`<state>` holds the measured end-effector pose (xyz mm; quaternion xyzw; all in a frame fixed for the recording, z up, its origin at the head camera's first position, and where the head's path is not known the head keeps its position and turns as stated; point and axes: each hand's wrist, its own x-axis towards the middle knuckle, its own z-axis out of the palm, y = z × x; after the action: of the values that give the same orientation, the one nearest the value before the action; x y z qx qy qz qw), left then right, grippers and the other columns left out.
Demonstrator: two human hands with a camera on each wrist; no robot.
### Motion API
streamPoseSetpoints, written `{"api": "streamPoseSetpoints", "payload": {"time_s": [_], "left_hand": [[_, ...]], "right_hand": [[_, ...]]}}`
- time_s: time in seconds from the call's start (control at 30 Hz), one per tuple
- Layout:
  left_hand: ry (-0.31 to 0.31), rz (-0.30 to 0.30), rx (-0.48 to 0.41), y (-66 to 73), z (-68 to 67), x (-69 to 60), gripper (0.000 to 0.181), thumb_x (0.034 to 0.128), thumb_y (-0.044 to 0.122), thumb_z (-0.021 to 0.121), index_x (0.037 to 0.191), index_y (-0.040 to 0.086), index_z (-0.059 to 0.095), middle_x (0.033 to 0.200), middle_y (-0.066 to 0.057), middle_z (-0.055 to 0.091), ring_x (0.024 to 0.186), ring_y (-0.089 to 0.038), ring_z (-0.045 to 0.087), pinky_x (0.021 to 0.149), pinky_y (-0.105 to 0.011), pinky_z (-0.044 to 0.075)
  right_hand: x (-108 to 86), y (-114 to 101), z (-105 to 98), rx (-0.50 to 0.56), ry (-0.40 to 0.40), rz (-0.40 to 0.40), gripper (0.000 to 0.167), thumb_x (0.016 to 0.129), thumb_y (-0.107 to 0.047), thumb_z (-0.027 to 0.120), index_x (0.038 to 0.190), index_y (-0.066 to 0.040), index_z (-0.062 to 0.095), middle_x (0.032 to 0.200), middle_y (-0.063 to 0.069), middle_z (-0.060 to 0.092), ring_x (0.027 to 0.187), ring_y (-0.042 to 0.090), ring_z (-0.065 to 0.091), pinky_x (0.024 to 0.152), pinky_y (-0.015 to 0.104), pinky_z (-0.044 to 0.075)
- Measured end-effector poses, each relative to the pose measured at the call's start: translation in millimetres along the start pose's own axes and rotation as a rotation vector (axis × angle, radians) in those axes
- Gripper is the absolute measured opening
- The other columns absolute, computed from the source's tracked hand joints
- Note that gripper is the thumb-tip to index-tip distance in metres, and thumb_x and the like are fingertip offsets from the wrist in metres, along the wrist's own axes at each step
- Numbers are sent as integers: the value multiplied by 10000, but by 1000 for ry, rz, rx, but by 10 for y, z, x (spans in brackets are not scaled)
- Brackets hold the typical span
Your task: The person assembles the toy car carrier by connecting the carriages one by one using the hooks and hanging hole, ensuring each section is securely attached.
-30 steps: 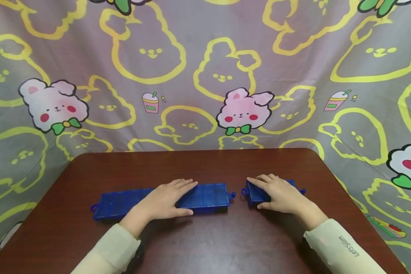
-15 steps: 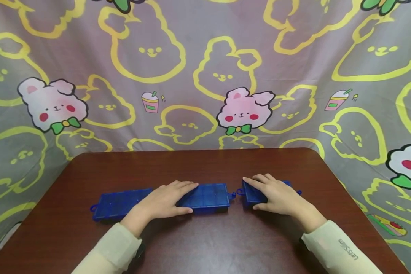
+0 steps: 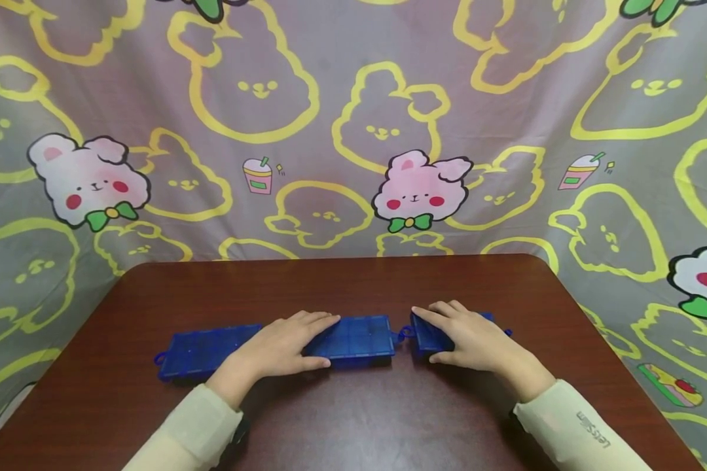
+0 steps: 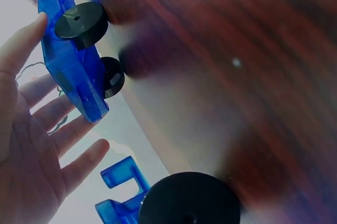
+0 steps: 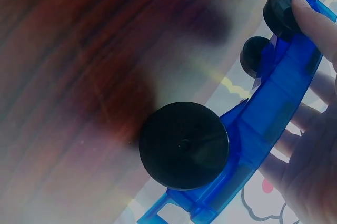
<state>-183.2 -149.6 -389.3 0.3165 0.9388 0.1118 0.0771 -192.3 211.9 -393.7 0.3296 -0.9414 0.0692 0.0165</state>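
Note:
My left hand (image 3: 279, 347) lies across a translucent blue toy train car (image 3: 356, 337), thumb on its near side and fingers over its top and far side. Another blue section (image 3: 206, 350), with a ring at its left end, extends left of that hand; the hand hides where the two meet. My right hand (image 3: 474, 340) grips a blue car (image 3: 430, 335) on the right. Its ring (image 3: 407, 331) overlaps the hook of the middle car; whether they are linked I cannot tell. Black wheels (image 4: 81, 25) show under the left hand's car, and a large black wheel (image 5: 184, 145) in the right wrist view.
The cars stand in a row on a dark brown wooden table (image 3: 353, 412). Behind it hangs a grey curtain (image 3: 324, 65) printed with yellow outlines and rabbit faces. In the left wrist view a blue forked coupling (image 4: 124, 176) sits beside a near black wheel.
My right hand has slid its car leftward, closing the gap until its ring meets the middle car's hook. My left hand and its car have stayed nearly still.

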Motion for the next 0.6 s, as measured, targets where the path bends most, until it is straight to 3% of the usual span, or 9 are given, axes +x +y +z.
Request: {"api": "streamPoseSetpoints", "payload": {"time_s": [0.33, 0.6], "left_hand": [[-2, -10, -5, 15, -4, -5, 738, 915, 525, 650, 1537, 223, 391, 1544, -43, 446, 1404, -273, 442, 1032, -609, 437], [-1, -11, -3, 7, 7, 1, 732, 915, 532, 648, 1531, 222, 402, 1550, -37, 439, 1407, -270, 438, 1030, -613, 433]], "right_hand": [[37, -30, 19, 1, 10, -16, 877, 778, -446, 826, 1519, -209, 420, 1353, 126, 562, 1168, 289, 549, 875, 482, 553], [58, -48, 28, 14, -29, 7, 865, 782, -456, 819, 1514, -203, 431, 1375, 125, 553, 1190, 291, 539, 899, 492, 547]]}}
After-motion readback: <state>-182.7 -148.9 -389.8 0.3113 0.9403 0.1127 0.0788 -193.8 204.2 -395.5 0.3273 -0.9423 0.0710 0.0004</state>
